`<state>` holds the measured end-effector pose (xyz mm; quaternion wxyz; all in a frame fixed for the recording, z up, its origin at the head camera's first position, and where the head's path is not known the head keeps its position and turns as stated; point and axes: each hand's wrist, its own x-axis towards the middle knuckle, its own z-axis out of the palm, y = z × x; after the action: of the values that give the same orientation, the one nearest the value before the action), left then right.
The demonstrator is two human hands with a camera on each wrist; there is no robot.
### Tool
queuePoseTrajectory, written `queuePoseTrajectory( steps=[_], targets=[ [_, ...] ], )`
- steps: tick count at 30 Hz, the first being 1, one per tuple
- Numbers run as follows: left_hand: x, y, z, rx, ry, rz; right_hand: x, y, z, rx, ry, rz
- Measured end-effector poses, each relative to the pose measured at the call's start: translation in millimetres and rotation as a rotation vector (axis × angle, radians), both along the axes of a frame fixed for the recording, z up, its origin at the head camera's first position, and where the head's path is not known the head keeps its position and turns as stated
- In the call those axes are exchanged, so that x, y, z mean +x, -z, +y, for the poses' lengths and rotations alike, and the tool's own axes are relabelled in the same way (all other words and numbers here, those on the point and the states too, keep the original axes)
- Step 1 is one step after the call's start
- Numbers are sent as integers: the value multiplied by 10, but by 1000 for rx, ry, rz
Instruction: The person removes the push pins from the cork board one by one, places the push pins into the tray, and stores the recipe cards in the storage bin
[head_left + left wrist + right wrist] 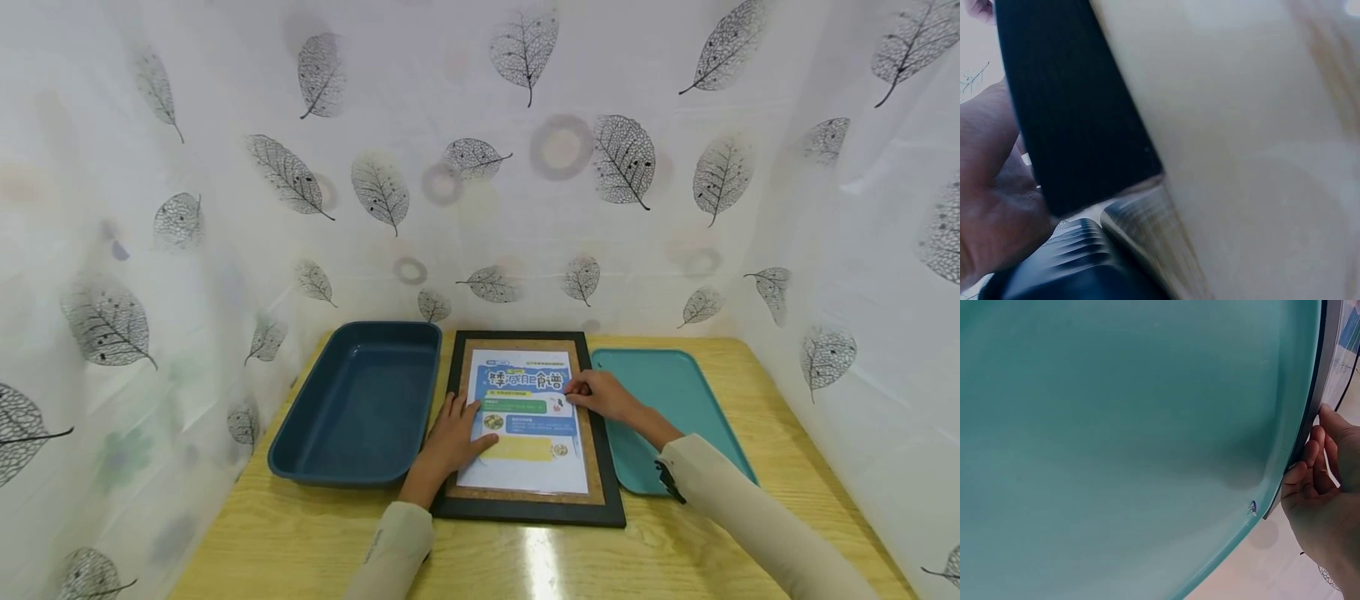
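A printed sheet with Chinese lettering (525, 467) lies on a black-framed cork board (528, 509). My left hand (452, 437) rests over the board's left edge, fingers spread, fingertips and thumb on the sheet. In the left wrist view, this hand (997, 187) is beside the dark frame (1072, 112). At the sheet's right edge, my right hand (603, 396) has curled fingers, thumb and forefinger pinched together. Those fingertips hide most of a small thing between them; I cannot tell its kind. The right wrist view shows this hand (1329, 481) at the frame's edge.
A deep dark-blue basin (352, 479) stands left of the board. On its right is a teal tray (675, 400), with a small tack-like piece with thin metal prongs (1253, 508) in one corner. A leaf-patterned curtain (495, 225) surrounds the wooden table (300, 533).
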<state>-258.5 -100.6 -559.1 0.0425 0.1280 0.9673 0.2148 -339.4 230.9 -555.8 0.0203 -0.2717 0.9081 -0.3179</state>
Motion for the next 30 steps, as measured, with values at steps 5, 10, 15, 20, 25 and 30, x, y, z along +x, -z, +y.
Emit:
queuePoseTrajectory(
  steps=[5,10,15,20,25,30],
  targets=[
    [1,2,-16,10,9,7,8,2,-8,2,9,6],
    [7,-3,-19,10,12,10,7,20,-18,8,36,-10],
    [13,0,-18,11,8,6,0,38,-28,11,55,-11],
    [29,-8,-19,6,8,3,15,41,-30,13,54,-6],
    [19,-10,-20,-1,12,14,17,28,-26,9,50,-14],
    [8,-6,-18,0,11,13,-1,26,-21,13,42,-16]
  ],
)
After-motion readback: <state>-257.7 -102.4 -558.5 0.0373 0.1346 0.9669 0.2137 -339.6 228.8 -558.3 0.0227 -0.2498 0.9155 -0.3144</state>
